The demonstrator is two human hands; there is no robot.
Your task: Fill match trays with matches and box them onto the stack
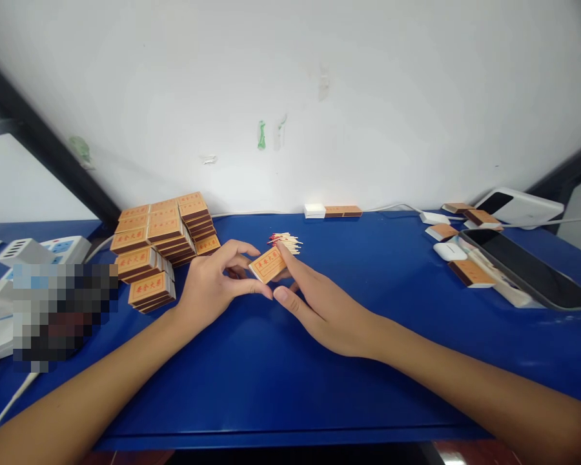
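Between both hands, a little above the blue table, is an orange matchbox (268,263) with red lettering, tilted. My left hand (217,274) pinches it from the left with thumb and forefinger. From the right, my right hand (326,307) grips its other end, fingers on the top and thumb at the near edge. Part of the box is hidden behind the right fingers. Just beyond it lies a loose pile of matches (290,242) with red heads. Stacked matchboxes (162,226) stand to the left of my left hand.
A matchbox (343,211) with a white end sits by the wall. At right are several matchboxes (440,232), a white earphone case (450,251), a phone (532,265) and a white device (523,206). A power strip (72,248) and blurred-out object lie left.
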